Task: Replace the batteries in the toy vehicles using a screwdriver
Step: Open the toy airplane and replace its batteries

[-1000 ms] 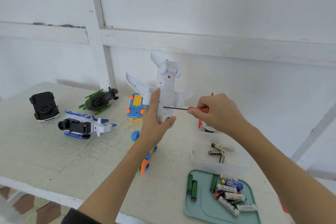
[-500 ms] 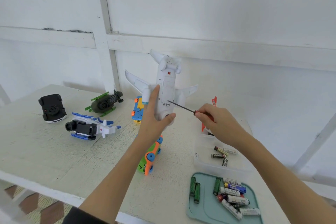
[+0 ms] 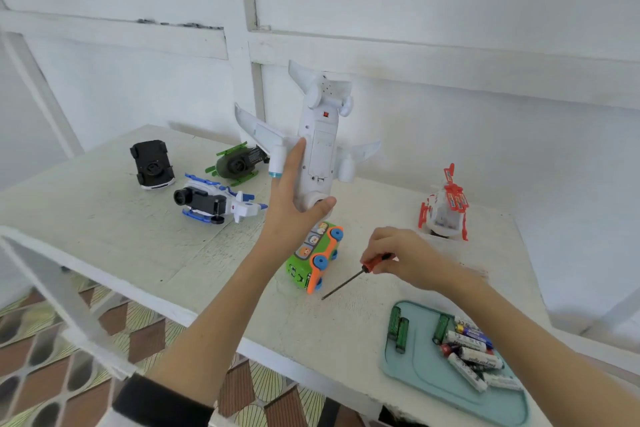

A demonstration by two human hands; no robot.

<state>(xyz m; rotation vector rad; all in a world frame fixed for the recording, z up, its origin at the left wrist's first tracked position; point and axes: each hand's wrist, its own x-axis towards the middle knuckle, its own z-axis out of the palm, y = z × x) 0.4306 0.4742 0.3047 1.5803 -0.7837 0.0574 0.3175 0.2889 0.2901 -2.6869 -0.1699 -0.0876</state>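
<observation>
the right hand point(image 3: 403, 258) has pulled the screwdriver point(image 3: 356, 276) away from the white toy plane point(image 3: 320, 149) and down near the table, still pinching it. the left hand point(image 3: 294, 204) holds the plane up, lid still on, batteries point(image 3: 467, 350) waiting

Bare tabletop point(image 3: 104, 218) front-left; green bus point(image 3: 313, 258) and battery tray point(image 3: 415, 367) crowding the right.
</observation>
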